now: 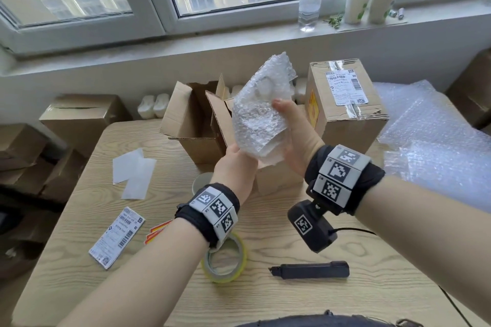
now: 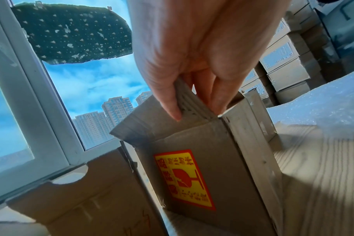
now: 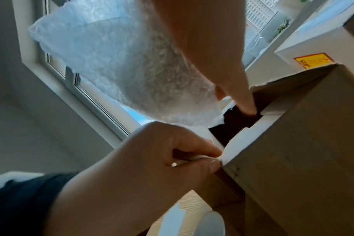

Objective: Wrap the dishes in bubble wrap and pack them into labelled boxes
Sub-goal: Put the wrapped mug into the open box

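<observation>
A dish bundled in bubble wrap [image 1: 261,111] hangs tilted above the open brown box [image 1: 276,180] at the table's middle. My right hand [image 1: 289,127] grips the bundle from the right, with the thumb on its front. In the right wrist view the bundle [image 3: 121,71] hangs under that hand's fingers [image 3: 222,55] over the box's dark opening. My left hand [image 1: 239,156] is just below the bundle's lower left corner. The left wrist view shows it [image 2: 192,63] pinching the box's upright flap [image 2: 190,102]. A yellow and red fragile sticker [image 2: 184,178] marks the box.
A second open box [image 1: 186,114] stands to the left, a taped labelled box [image 1: 342,103] to the right. Bubble wrap sheets [image 1: 438,141] lie at far right. Near me lie a tape roll [image 1: 225,260], a black knife [image 1: 310,269], a label [image 1: 117,237] and a white cup [image 1: 202,183].
</observation>
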`<state>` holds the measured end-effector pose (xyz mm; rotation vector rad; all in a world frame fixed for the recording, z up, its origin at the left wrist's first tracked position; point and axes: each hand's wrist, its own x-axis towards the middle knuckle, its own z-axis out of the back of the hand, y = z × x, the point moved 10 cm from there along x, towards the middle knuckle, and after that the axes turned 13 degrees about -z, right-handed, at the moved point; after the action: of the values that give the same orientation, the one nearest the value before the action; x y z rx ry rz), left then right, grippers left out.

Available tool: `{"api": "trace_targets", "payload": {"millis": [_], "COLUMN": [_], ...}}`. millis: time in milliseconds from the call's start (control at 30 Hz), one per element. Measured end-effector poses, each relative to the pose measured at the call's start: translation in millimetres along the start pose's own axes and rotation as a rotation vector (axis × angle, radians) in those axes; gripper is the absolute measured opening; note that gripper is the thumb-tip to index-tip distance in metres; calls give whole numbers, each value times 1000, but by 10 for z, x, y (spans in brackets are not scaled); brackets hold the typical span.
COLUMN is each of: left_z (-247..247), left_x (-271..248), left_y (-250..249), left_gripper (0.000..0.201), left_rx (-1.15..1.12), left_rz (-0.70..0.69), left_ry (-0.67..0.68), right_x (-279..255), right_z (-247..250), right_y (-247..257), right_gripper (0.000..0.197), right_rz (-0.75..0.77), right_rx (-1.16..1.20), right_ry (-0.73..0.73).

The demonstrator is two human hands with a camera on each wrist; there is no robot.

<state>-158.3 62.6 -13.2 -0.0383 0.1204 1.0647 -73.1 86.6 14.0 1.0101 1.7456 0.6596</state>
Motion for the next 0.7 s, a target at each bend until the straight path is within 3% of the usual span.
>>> {"api": "trace_targets", "payload": {"millis": [67,167,233,400,467,567,700], "left_z": [9,87,95,185,307,497,275], "left_x": [-63,-208,-293,-334,-328,-325,-240], "left_y": [-82,-259,-422,-873,-798,-436,51], "left_gripper": [27,18,18,28,30,40,46], "left_rx": [-133,-263,-304,-397,-416,-253,-71], "left_rz": [-91,-208,-272,-429,-366,-136,77], "left_ry": [-105,-314,-440,-460,-469,-446,-106], "right_x": [-24,17,82,97,109,117,118], "right_z": [73,286,431,604,624,621,672], "right_y": [116,269,309,217,175,119,94], "right_gripper": [52,81,87,95,94,88,81], "right_rz": [73,157,185,87,76,77,74], "right_rx": [-23,-61,-86,-174,-271,-339,-333], "right_ry": [-41,-173,-230,-307,-304,-263,-284]}}
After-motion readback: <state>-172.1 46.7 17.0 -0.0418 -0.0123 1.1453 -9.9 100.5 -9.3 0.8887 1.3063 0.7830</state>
